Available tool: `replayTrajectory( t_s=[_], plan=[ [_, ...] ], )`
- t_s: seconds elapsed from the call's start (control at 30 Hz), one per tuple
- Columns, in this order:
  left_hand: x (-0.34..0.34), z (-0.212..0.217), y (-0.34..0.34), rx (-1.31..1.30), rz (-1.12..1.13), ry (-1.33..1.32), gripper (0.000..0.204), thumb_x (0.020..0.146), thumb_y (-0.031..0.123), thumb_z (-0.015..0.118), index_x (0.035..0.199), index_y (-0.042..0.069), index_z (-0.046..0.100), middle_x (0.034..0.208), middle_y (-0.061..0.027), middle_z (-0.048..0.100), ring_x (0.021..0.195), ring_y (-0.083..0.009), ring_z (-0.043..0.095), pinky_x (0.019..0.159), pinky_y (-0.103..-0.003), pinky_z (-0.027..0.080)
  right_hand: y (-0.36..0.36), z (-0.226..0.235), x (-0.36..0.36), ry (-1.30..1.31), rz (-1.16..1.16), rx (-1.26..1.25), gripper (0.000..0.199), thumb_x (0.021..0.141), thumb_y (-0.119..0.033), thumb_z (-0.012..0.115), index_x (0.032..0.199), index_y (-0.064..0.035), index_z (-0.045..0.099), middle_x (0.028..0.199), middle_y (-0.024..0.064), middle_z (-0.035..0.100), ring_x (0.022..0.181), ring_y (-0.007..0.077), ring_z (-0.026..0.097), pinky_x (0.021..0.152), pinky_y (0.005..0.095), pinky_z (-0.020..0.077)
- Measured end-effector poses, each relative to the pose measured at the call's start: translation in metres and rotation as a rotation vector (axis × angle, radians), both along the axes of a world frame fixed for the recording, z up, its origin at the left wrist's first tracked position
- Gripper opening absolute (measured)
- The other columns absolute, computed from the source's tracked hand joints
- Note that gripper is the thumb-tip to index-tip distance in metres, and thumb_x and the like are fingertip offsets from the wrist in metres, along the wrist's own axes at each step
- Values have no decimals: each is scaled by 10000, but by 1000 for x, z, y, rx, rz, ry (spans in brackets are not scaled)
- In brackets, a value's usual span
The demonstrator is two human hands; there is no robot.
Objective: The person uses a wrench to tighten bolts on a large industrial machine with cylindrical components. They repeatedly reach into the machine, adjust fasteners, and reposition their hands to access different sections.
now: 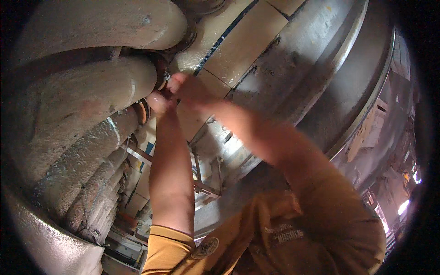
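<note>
Both arms reach up to the brown ring at the end of a thick, rough grey rounded piece. My left hand is closed against the ring's lower side, its fingers curled. Just above and to the right, my right hand is closed too and blurred by motion. A small shiny metal bit shows beside the right fingers, perhaps part of a clamp. Whatever the fingers grip is hidden between the hands. Below the left hand sits another ring, orange-brown, on the neighbouring piece.
More grey rounded pieces line the left side. Behind my hands runs a cream panelled surface with dark joints. A large curved metal body with raised ribs fills the right. A metal bracket juts out beside my left forearm.
</note>
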State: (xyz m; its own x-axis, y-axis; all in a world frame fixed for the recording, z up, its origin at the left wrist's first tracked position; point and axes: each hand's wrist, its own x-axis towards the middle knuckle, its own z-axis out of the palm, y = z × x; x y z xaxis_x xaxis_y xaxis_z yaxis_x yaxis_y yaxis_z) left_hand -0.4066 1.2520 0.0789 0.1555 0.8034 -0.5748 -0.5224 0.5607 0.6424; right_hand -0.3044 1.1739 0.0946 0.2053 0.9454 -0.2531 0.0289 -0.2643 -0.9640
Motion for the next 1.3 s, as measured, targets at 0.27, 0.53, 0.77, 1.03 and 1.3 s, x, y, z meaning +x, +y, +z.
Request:
replayTrajectory(
  t_s=[0.27, 0.53, 0.77, 1.03, 1.3],
  plan=[
    [-4, -12, 6, -148, 15, 171, 446, 873, 439, 444, 1046, 53, 584, 914, -82, 623, 648, -213, 545, 515, -277, 462, 70, -24, 77, -551, 818, 70, 240, 851, -127, 435, 943, -111, 657, 821, 89, 645, 775, 227, 607, 719, 347, 464],
    [-12, -12, -1, -56, 13, 250, 364, 891, 415, 450, 1051, 111, 571, 929, -37, 595, 586, -200, 517, 438, -290, 396, -13, 8, 16, 60, 135, -14, 250, 927, -236, 413, 898, -89, 614, 917, 123, 644, 920, 311, 607, 811, 408, 467],
    [-43, -55, 12, 205, -126, 129, 376, 893, 373, 485, 1075, 57, 576, 929, -57, 599, 623, -217, 527, 478, -319, 445, 4, 27, -45, 156, -336, -247, 352, 907, -321, 447, 922, -3, 599, 865, 168, 646, 850, 289, 615, 769, 376, 458],
    [-31, -38, 11, -135, 33, -99, 241, 847, 140, 560, 1062, 32, 560, 928, -105, 594, 742, -287, 563, 600, -402, 487, 47, -15, 67, -573, 614, 379, 350, 904, -364, 461, 943, -77, 656, 896, 129, 663, 837, 263, 616, 766, 368, 465],
    [-16, -21, 2, -101, -16, 29, 358, 887, 364, 451, 1007, 45, 562, 803, -80, 575, 591, -226, 519, 471, -293, 412, 30, -10, 75, -417, 572, 260, 306, 899, -306, 463, 937, -70, 653, 890, 165, 641, 848, 296, 613, 779, 383, 468]
  ],
)
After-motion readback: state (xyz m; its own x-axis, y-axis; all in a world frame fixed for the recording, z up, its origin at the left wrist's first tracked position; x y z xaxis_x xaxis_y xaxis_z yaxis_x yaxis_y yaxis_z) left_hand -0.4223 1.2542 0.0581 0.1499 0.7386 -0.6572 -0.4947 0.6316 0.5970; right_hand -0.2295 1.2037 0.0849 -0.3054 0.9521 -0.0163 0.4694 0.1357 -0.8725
